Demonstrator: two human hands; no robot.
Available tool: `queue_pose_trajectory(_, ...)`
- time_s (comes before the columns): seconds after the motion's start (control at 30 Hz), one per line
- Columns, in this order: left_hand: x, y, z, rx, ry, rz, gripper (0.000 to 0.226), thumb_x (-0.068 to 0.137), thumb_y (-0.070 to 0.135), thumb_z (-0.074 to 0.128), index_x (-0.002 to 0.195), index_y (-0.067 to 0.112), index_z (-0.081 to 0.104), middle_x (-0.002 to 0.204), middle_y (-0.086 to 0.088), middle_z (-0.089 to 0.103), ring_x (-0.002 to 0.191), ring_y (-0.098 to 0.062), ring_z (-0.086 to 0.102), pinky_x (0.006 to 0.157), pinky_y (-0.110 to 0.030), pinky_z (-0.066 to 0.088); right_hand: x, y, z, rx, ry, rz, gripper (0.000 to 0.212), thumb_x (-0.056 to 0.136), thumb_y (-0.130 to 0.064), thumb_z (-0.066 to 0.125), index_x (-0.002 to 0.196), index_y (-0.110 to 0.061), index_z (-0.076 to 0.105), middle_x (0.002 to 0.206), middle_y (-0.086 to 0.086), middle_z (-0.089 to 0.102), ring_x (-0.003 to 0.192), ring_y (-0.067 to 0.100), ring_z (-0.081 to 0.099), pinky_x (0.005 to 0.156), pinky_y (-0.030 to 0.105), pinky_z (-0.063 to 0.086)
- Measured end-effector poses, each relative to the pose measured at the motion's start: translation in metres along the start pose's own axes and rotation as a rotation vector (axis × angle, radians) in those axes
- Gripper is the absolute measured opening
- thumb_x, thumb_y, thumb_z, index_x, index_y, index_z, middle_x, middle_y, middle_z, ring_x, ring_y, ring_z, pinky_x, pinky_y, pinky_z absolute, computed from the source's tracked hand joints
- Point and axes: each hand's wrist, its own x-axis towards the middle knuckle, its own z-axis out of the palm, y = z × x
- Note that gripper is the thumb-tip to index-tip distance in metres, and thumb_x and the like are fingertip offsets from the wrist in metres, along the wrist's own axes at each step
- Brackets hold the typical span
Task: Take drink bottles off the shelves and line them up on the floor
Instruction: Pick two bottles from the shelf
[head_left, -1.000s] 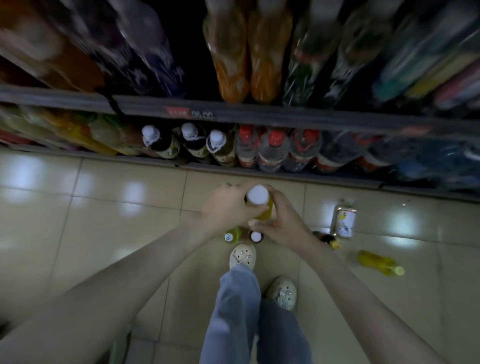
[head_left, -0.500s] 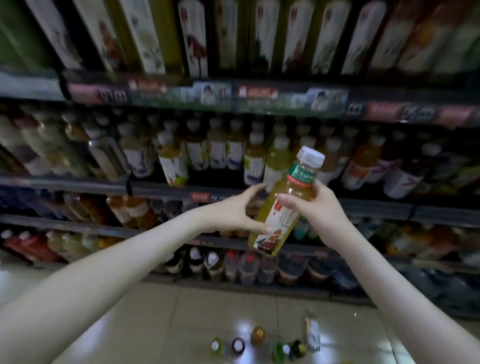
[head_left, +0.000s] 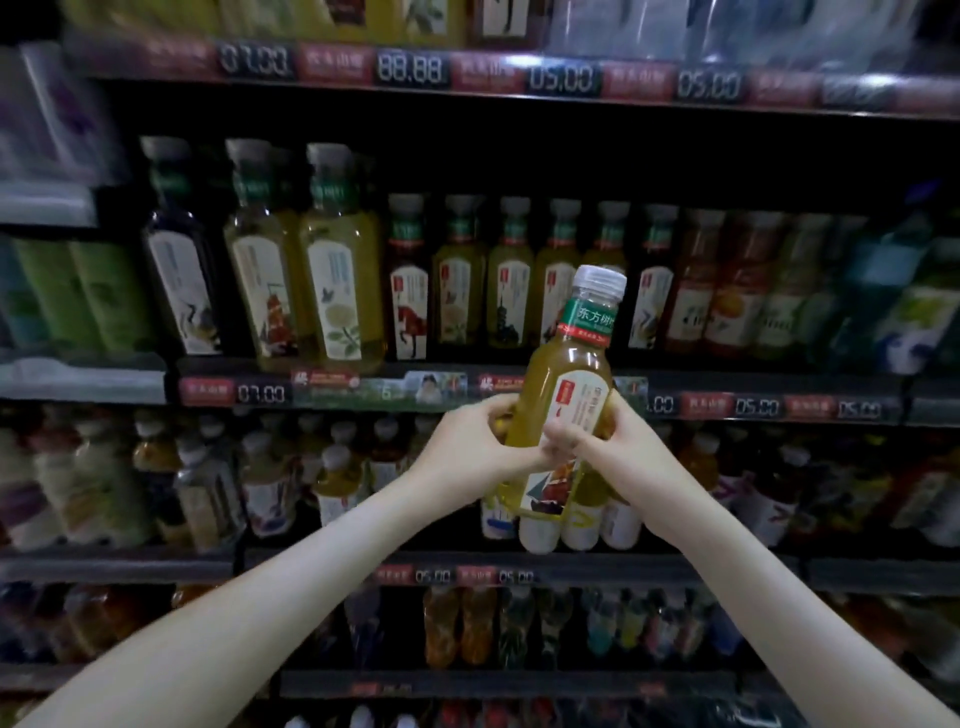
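Far left: green bottles (head_left: 78, 296) were seen on the middle shelf (head_left: 779, 410), blurred. Beside them, one dark tall bottle (head_left: 176, 275) and two tall yellow bottles (head_left: 337, 280) were stood upright above a price tag (head_left: 260, 393) reading 07.00. Further right on the same shelf, a row of smaller yellow bottles (head_left: 460, 286) was lined up with labels facing out.

Centre: the left hand (head_left: 470, 449) was raised in front of the shelving, with its fingers (head_left: 501, 415) curled round the left side of the held bottle (head_left: 569, 384). The bottle was carried in the air, off every shelf, in front of the middle shelf's edge and the stock below it. Yellow-green liquid, white cap (head_left: 600, 280), green neck band and white label were noted. It was tilted slightly, cap toward upper right.

The right hand (head_left: 628, 447) was clamped on the bottle's right side, fingers wrapped across the label front. Both grips were placed at mid-body.

Far right: red-orange bottles (head_left: 737, 291) were shelved upright, followed by blurred blue-green ones (head_left: 893, 301).
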Motion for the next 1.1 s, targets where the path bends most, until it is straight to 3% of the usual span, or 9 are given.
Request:
queue_pose_trajectory(0.13,0.010,0.010,-0.014,0.122,0.027,0.094,0.039,0.070,0.039,0.082,0.099,0.045,0.056,0.093,0.017,0.071,0.086,0.006,0.066,0.078,-0.019,0.055,0.010,-0.012,-0.001,-0.034,0.028,-0.009,0.044,0.070,-0.051,0.074,0.106,-0.035,0.057,0.100,-0.012,0.068,0.090,0.006,0.066,0.072,0.025,0.056)
queue_pose_trajectory(0.27,0.021,0.012,-0.015,0.615,0.161,0.343,0.049,0.076,0.053,0.069,0.116,0.032,0.050,0.091,0.011,0.067,0.084,-0.006,0.063,0.073,-0.032,0.054,0.016,-0.011,0.001,0.087,0.068,-0.042,0.067,0.049,-0.061,0.083,0.105,-0.029,0.064,0.100,-0.004,0.073,0.093,0.019,0.070,0.082,0.046,0.057)
queue_pose_trajectory(0.37,0.035,0.009,-0.019,0.706,0.211,0.466,0.067,0.078,0.056,0.067,0.133,0.026,0.043,0.108,0.009,0.063,0.099,-0.008,0.059,0.080,-0.032,0.053,0.019,-0.014,0.003,0.071,0.181,-0.166,0.063,0.053,-0.058,0.081,0.105,-0.027,0.063,0.098,-0.009,0.072,0.093,0.008,0.068,0.083,0.032,0.055)
queue_pose_trajectory(0.47,0.050,0.008,-0.033,0.787,0.203,0.480,0.077,0.083,0.056,0.062,0.147,0.026,0.031,0.136,0.003,0.052,0.124,-0.011,0.048,0.094,-0.028,0.048,0.029,-0.023,-0.001,0.034,0.246,-0.274,0.045,0.069,-0.036,0.078,0.107,-0.021,0.061,0.093,-0.012,0.071,0.087,-0.006,0.064,0.072,0.008,0.048)
queue_pose_trajectory(0.63,0.081,-0.021,-0.065,0.897,0.530,0.213,0.058,0.097,0.038,0.047,0.150,0.027,0.026,0.151,-0.019,0.028,0.137,-0.034,0.030,0.100,-0.041,0.043,0.061,-0.022,-0.011,-0.006,0.306,-0.312,0.037,0.074,-0.026,0.079,0.105,-0.018,0.061,0.094,-0.013,0.069,0.084,-0.013,0.061,0.068,0.000,0.043)
queue_pose_trajectory(0.73,0.099,-0.033,-0.075,1.001,0.530,0.002,0.067,0.098,0.017,0.046,0.152,0.030,0.009,0.153,-0.023,0.012,0.136,-0.038,0.023,0.100,-0.040,0.042,0.081,-0.021,-0.012,-0.065,0.337,-0.275,0.034,0.073,-0.032,0.080,0.100,-0.024,0.060,0.091,-0.014,0.068,0.081,-0.009,0.062,0.063,0.003,0.045)
queue_pose_trajectory(0.87,0.116,-0.038,-0.069,1.118,0.583,-0.068,0.079,0.095,0.016,0.053,0.153,0.025,0.000,0.154,-0.024,0.006,0.129,-0.039,0.032,0.084,-0.034,0.052,0.107,-0.020,-0.009,-0.155,0.370,-0.186,0.037,0.071,-0.041,0.080,0.097,-0.025,0.059,0.090,-0.014,0.066,0.087,0.004,0.062,0.066,0.017,0.044)
queue_pose_trajectory(1.0,0.133,-0.044,-0.065,1.266,0.702,-0.144,0.092,0.076,0.029,0.078,0.150,0.016,0.025,0.148,-0.025,0.032,0.102,-0.032,0.053,0.056,-0.026,0.052,0.133,-0.025,-0.006,-0.301,0.408,-0.195,0.050,0.071,-0.048,0.078,0.107,-0.020,0.057,0.097,-0.009,0.065,0.090,0.010,0.061,0.072,0.022,0.048)
queue_pose_trajectory(1.1,0.137,-0.047,-0.065,1.357,0.727,-0.145,0.079,0.071,0.016,0.076,0.143,0.015,0.043,0.134,-0.028,0.050,0.088,-0.031,0.059,0.058,-0.028,0.053,0.152,-0.021,-0.004,-0.439,0.388,-0.114,0.058,0.071,-0.056,0.075,0.106,-0.013,0.059,0.097,-0.002,0.065,0.086,0.014,0.061,0.058,0.019,0.045)
